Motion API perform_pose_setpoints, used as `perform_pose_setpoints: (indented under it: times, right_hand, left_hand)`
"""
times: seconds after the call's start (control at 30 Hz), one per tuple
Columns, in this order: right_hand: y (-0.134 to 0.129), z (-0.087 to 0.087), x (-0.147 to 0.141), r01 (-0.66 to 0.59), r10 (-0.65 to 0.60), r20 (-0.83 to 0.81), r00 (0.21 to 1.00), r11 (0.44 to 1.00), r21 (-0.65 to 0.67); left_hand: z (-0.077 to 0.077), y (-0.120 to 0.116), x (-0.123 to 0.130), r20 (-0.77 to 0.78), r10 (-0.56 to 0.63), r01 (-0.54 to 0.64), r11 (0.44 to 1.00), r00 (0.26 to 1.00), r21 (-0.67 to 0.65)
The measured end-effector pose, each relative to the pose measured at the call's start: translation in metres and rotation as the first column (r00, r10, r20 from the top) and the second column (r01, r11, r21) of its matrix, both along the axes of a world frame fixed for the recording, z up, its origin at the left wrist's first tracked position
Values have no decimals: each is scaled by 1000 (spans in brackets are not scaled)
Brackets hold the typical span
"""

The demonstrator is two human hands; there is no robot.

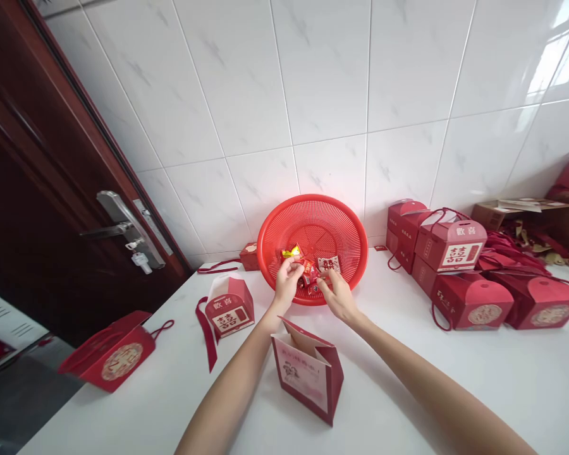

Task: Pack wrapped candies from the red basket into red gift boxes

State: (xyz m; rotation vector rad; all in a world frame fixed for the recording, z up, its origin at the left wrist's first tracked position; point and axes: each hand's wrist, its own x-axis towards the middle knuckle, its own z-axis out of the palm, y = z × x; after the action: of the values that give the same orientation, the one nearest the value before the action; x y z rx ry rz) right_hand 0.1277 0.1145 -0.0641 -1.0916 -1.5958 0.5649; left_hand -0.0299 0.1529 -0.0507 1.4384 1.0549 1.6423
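Note:
Both my hands are inside the rim of a red plastic basket [313, 202], which leans toward the wall. My left hand [288, 279] is closed in a pinch on the edge of a red wrapped candy [309, 272]. At the candy's right side, the fingers of my right hand [336, 294] are also closed on the wrapper. A yellow-wrapped candy [291, 251] and a square patterned packet [329, 263] lie in the basket near my fingers. Between my forearms stands a red and white gift box [306, 376] with its top open.
Several closed red gift boxes [455, 243] are stacked at the right, beside a cardboard box [490, 215]. On the left are a ribboned gift box [227, 306] and another red box [121, 354] near the table edge. A dark door [52, 158] stands beyond.

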Motion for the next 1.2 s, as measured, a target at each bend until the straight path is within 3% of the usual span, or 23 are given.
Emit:
perform_pose_setpoints:
  times: [0.2, 0.6, 0.97, 1.2]
  right_hand:
    - [26, 15, -18, -33, 5, -207, 978, 991, -129]
    - [76, 2, -31, -59, -68, -467, 882, 966, -251]
    - [67, 36, -5, -222, -56, -726, 685, 934, -281]
    - [49, 45, 4, -364, 12, -765, 644, 884, -292]
  left_hand:
    - [-5, 9, 1, -86, -9, 16, 997, 996, 74]
    - [-19, 44, -1, -185, 50, -19, 986, 982, 165]
    - [-1, 42, -29, -319, 183, -133, 976, 930, 173]
    - [2, 39, -35, -504, 232, -181, 972, 832, 148]
